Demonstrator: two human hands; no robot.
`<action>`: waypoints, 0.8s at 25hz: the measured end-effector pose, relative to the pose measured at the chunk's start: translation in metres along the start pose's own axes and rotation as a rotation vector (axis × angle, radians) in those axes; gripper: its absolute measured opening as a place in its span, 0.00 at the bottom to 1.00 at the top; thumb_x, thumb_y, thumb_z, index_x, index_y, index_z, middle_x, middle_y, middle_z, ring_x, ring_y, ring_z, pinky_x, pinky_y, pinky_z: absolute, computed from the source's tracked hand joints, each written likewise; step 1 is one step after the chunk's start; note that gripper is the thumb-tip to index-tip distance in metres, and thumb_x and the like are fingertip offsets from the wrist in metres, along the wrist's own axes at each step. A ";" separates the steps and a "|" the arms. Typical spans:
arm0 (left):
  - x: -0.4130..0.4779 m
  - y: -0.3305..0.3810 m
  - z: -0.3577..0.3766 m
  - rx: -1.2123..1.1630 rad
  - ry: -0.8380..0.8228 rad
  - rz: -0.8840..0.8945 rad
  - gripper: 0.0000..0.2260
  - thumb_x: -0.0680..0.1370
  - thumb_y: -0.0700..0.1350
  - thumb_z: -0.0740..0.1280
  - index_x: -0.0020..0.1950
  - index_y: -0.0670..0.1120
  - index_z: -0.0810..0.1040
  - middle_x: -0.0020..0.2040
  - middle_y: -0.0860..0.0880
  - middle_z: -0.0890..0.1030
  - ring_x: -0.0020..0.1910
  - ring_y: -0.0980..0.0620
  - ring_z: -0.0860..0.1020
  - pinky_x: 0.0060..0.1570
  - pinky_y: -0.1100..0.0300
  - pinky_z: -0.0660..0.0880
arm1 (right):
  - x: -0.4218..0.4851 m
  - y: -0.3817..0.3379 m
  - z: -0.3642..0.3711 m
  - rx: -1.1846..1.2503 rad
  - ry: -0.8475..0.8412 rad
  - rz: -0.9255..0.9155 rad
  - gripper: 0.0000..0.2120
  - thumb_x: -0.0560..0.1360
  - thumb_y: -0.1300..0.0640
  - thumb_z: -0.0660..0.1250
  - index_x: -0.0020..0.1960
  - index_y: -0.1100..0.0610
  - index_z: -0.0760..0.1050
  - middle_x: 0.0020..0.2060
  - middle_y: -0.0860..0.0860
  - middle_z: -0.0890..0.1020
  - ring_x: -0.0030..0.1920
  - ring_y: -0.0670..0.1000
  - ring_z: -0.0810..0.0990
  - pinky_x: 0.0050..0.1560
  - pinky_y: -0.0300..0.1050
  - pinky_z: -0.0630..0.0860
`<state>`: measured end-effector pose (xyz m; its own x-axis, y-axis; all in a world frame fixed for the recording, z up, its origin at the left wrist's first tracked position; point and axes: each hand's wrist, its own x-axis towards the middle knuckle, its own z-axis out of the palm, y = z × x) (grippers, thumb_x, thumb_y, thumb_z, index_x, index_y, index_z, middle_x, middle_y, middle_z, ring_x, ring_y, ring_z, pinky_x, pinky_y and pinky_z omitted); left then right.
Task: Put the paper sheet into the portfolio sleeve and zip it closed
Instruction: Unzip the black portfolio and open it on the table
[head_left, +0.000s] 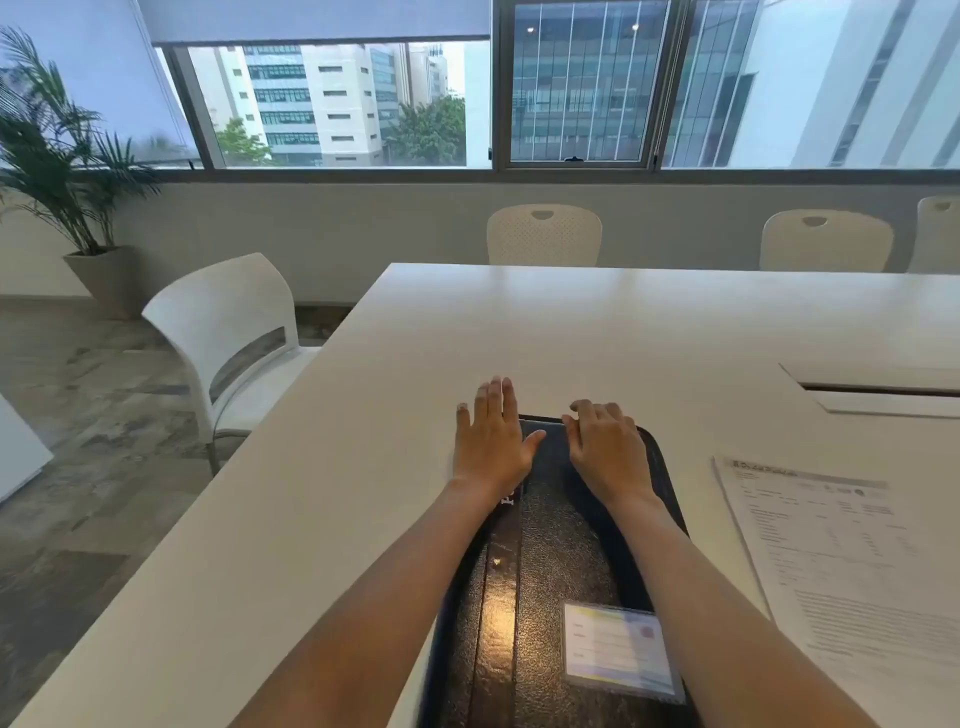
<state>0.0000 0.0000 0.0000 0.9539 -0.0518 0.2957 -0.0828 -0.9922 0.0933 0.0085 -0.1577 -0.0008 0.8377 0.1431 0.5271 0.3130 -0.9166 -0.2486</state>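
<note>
A black textured portfolio sleeve (550, 561) lies lengthwise on the white table (363, 467) in front of me, with a label card in a clear pocket near its close end. My left hand (491, 441) lies flat with fingers spread on the sleeve's far left corner and the table beside it. My right hand (605, 447) rests on the far end of the sleeve, fingers curled at its top edge; whether they pinch a zipper pull I cannot tell. The printed paper sheet (841, 561) lies on the table to the right of the sleeve, untouched.
A cable hatch (878, 387) is set into the tabletop at the right. White chairs stand at the left side (228, 332) and along the far edge (543, 234). A potted palm (67, 171) stands at the far left by the window.
</note>
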 end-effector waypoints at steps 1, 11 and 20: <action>0.002 -0.004 0.003 0.015 -0.007 -0.021 0.37 0.80 0.64 0.51 0.78 0.40 0.47 0.78 0.41 0.54 0.76 0.43 0.53 0.72 0.42 0.57 | 0.002 0.000 0.004 0.003 -0.012 -0.001 0.12 0.80 0.54 0.61 0.54 0.61 0.78 0.48 0.57 0.84 0.51 0.58 0.80 0.49 0.52 0.76; 0.035 -0.052 0.024 -0.059 -0.065 -0.142 0.42 0.70 0.74 0.57 0.71 0.45 0.66 0.73 0.43 0.64 0.72 0.42 0.61 0.65 0.40 0.61 | 0.055 -0.017 0.058 0.044 -0.161 0.196 0.16 0.78 0.48 0.63 0.53 0.59 0.82 0.50 0.58 0.83 0.57 0.59 0.74 0.54 0.53 0.71; 0.039 -0.066 0.034 -0.168 -0.043 -0.207 0.48 0.63 0.80 0.56 0.70 0.45 0.64 0.69 0.45 0.68 0.69 0.44 0.65 0.68 0.38 0.58 | 0.132 -0.064 0.089 0.042 -0.734 0.402 0.23 0.66 0.38 0.70 0.48 0.56 0.75 0.48 0.53 0.81 0.52 0.56 0.78 0.58 0.55 0.73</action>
<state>0.0527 0.0597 -0.0273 0.9666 0.1421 0.2132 0.0725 -0.9497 0.3047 0.1387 -0.0475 0.0125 0.9632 0.0286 -0.2672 -0.0671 -0.9372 -0.3422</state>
